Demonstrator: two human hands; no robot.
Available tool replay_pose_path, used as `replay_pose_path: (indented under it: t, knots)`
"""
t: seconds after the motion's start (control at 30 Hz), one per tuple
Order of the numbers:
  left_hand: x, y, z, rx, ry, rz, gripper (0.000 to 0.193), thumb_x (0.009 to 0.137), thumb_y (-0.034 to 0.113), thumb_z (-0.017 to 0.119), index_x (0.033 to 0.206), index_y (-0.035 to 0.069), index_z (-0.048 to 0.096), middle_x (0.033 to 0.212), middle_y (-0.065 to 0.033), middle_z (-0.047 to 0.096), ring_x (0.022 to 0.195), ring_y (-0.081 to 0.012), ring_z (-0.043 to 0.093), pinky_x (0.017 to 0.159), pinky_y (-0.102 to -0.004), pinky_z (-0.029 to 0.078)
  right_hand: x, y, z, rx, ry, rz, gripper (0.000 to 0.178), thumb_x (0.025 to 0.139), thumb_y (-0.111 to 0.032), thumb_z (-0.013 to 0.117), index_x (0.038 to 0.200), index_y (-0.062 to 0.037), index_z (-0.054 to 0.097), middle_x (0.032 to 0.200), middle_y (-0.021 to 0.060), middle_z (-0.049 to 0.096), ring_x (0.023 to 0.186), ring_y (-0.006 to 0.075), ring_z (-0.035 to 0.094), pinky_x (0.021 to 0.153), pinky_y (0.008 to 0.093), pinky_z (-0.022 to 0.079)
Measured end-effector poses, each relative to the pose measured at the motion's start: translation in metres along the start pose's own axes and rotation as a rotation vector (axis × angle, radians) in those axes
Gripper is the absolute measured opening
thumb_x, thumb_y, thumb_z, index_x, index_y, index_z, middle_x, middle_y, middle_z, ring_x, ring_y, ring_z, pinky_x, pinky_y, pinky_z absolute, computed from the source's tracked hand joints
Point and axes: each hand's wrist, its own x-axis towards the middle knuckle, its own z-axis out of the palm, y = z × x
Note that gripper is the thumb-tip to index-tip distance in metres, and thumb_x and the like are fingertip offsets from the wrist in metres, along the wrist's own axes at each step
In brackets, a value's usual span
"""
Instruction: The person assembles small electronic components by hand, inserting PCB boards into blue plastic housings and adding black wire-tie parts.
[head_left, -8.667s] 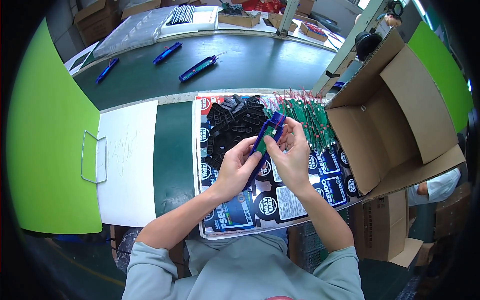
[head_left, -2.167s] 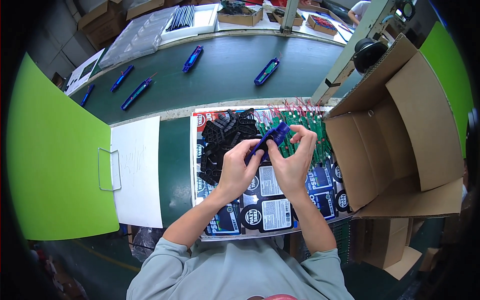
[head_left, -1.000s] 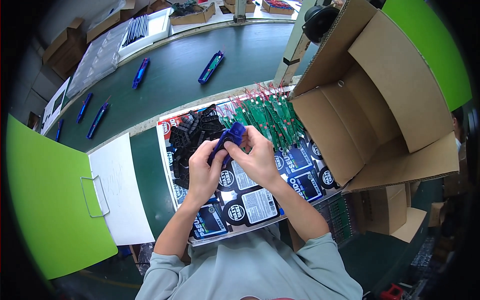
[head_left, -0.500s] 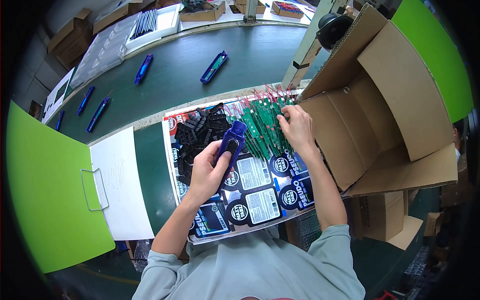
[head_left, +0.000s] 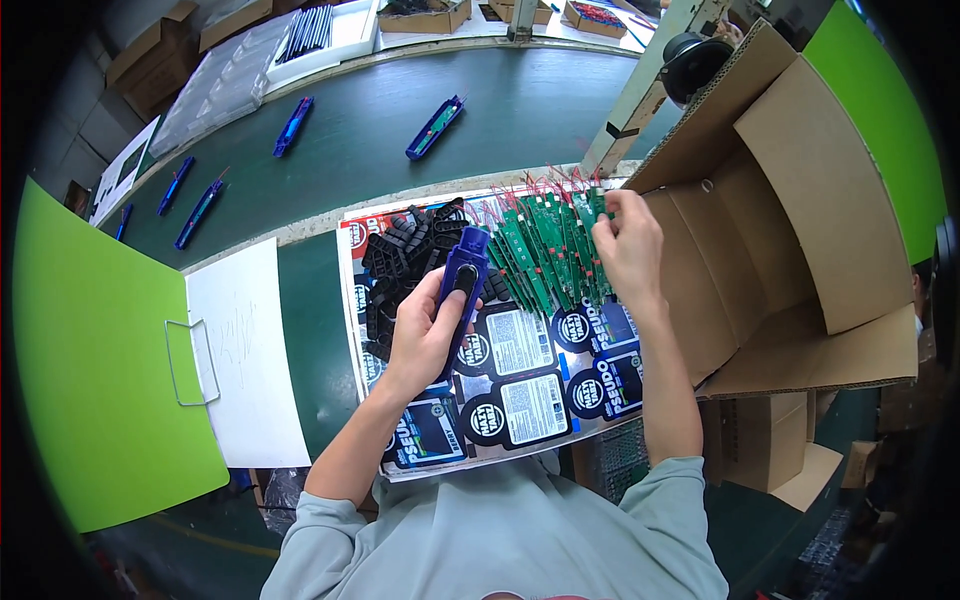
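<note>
My left hand (head_left: 425,335) is closed round a long dark blue plastic casing (head_left: 468,258), thumb pressed on the black oval pad (head_left: 464,281) set in it. The casing tilts with its far end up, above the printed sheets. My right hand (head_left: 630,245) is closed in a pinch on the end of a narrow green circuit board (head_left: 599,204), at the right edge of a heap of similar circuit boards (head_left: 540,250) with thin red wires. Its lower fingers are curled. Left of that heap lies a pile of black pads (head_left: 405,250), partly hidden behind the left hand and casing.
Several blue casings, one (head_left: 436,127) with a board inside, lie on the green conveyor belt (head_left: 350,120). An open cardboard box (head_left: 770,260) stands close on the right. A bright green panel (head_left: 120,370) and white sheet (head_left: 245,360) are on the left; a metal post (head_left: 640,100) rises behind.
My right hand has lifted up and to the right along the heap, its fingers now pinched on a circuit board. My left hand still holds the blue casing; the whole view has shifted slightly.
</note>
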Motion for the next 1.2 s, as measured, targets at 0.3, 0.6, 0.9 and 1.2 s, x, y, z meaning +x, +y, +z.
replay_pose_path:
  t: [0.3, 0.6, 0.9, 1.2]
  knots:
    - [0.021, 0.007, 0.001, -0.388, -0.167, -0.135, 0.040, 0.109, 0.028, 0.042, 0.139, 0.002, 0.049, 0.105, -0.0109, 0.067, 0.084, -0.0153, 0.065, 0.073, -0.0291, 0.055, -0.027, -0.043, -0.020, 0.832, -0.031, 0.156, 0.025, 0.097, -0.004, 0.062, 0.120, 0.0029, 0.057, 0.098, 0.0043, 0.060, 0.071, 0.0048, 0.057, 0.058, 0.0196, 0.046]
    - [0.044, 0.023, 0.013, -0.540, -0.223, -0.134, 0.041, 0.110, 0.027, 0.044, 0.144, 0.005, 0.048, 0.117, -0.0133, 0.067, 0.095, -0.0173, 0.067, 0.088, -0.0336, 0.055, -0.041, -0.089, -0.017, 0.832, -0.014, 0.045, 0.025, 0.094, 0.002, 0.067, 0.118, 0.0033, 0.058, 0.100, 0.0055, 0.064, 0.085, 0.0076, 0.062, 0.073, 0.0197, 0.051]
    - [0.042, 0.028, 0.013, -0.510, -0.266, -0.005, 0.042, 0.109, 0.025, 0.048, 0.144, 0.003, 0.049, 0.121, -0.0074, 0.067, 0.099, -0.0119, 0.068, 0.079, -0.0303, 0.059, -0.050, -0.100, 0.007, 0.797, -0.025, -0.021, 0.026, 0.094, 0.004, 0.067, 0.119, 0.0045, 0.059, 0.098, 0.0071, 0.067, 0.085, 0.0089, 0.066, 0.074, 0.0218, 0.053]
    - [0.041, 0.025, 0.010, -0.486, -0.253, -0.018, 0.041, 0.109, 0.026, 0.048, 0.144, 0.003, 0.049, 0.119, -0.0065, 0.067, 0.098, -0.0113, 0.067, 0.079, -0.0302, 0.057, -0.051, -0.096, 0.012, 0.750, -0.060, -0.017, 0.022, 0.093, 0.004, 0.069, 0.114, 0.0039, 0.062, 0.094, 0.0061, 0.068, 0.081, 0.0079, 0.066, 0.072, 0.0223, 0.054]
